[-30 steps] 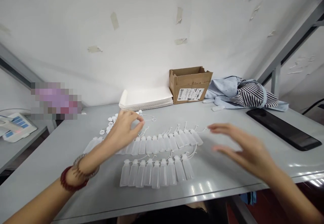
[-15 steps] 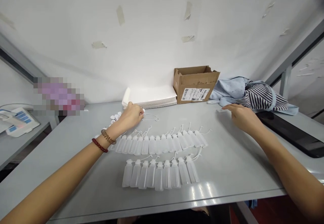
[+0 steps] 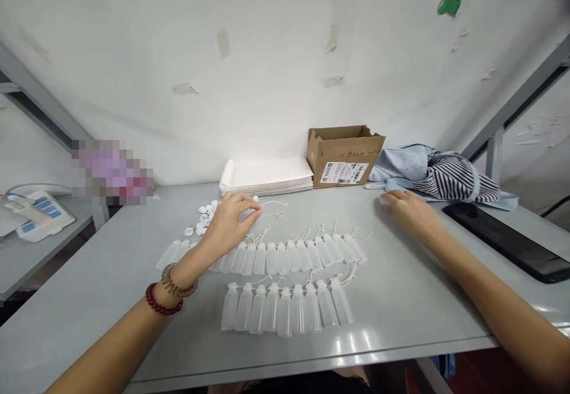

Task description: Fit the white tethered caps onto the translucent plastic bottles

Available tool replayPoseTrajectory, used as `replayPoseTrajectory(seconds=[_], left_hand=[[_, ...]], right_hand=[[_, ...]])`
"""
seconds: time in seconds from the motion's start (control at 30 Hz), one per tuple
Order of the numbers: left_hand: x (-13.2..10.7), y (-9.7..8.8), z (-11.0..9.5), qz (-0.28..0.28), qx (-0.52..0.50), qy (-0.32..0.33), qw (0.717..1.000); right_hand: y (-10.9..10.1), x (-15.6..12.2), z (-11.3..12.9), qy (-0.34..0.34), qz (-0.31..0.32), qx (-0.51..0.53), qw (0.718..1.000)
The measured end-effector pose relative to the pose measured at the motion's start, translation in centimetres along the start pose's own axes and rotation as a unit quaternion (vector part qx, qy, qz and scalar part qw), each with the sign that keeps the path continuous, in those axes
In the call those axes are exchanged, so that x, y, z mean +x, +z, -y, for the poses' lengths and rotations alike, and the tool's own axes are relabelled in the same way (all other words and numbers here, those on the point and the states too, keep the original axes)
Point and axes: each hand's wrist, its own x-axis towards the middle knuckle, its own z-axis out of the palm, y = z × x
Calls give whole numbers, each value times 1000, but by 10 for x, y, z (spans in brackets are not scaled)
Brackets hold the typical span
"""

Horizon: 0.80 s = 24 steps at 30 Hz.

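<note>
My left hand (image 3: 232, 221) hovers by a white cap (image 3: 255, 199) and a thin white strap with a looped end (image 3: 279, 214). Its thumb and forefinger come together in a pinch, but I cannot make out what is between them. A cluster of loose white caps (image 3: 202, 221) lies just left of it. At the right, my right hand (image 3: 407, 207) rests low over the table, fingertips closed on a small translucent piece (image 3: 383, 202), mostly hidden. Two rows of translucent bottles with thin straps lie between me and the hands: a back row (image 3: 285, 257) and a front row (image 3: 285, 317).
An open cardboard box (image 3: 345, 156) stands against the wall beside a stack of white sheets (image 3: 271, 177). Folded blue and striped cloth (image 3: 445, 174) lies at the back right, and a black phone-like slab (image 3: 503, 240) at the right. A white-and-blue device (image 3: 44, 216) sits on the left surface.
My left hand has drawn slightly toward me and right, uncovering more of the caps. My right hand has lowered, its fingers now covering more of the translucent piece. The view has shifted slightly.
</note>
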Motion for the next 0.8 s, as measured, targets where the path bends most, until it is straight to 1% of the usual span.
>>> replayPoseTrajectory(seconds=[0.13,0.23,0.3,0.33,0.37,0.4,0.47,0.5,0.53,0.57,0.6,0.63,0.7,0.8], left_hand=[[-8,-5,-16,-33,-98,-8,995],[-11,-6,-25,-39,-160,-35,986],[-14,-7,-27,-32,-215,-67,974],[-15,-7,-28,-27,-253,-92,963],[-15,-8,-28,-22,-301,-126,945],[-16,-8,-27,-19,-366,-168,915],[-16,-8,-27,-20,-501,-245,830],[-17,-8,-28,-22,-552,-270,789],[-17,-7,-29,-25,-587,-283,758],[-18,-6,-30,-26,-605,-289,742],[-19,-4,-32,-27,-611,-289,736],[-20,-3,-34,-24,-612,-288,736],[-22,1,-38,-9,-622,-282,731],[-26,3,-40,25,-642,-260,721]], right_hand=[[-8,-1,15,-5,-11,0,1000],[-22,5,34,-5,-28,15,999],[-35,11,52,-11,-61,46,997],[-43,14,63,-17,-87,79,993],[-51,16,76,-23,-144,167,975],[-58,18,90,-36,-184,262,947],[-69,18,121,-70,-205,433,875],[-72,16,137,-89,-200,490,843],[-74,13,152,-102,-201,528,819],[-74,9,165,-112,-197,548,805],[-73,4,176,-120,-190,567,792],[-71,-1,184,-124,-181,578,786],[-68,-9,194,-138,-165,573,791],[-67,-17,198,-152,-170,533,815]])
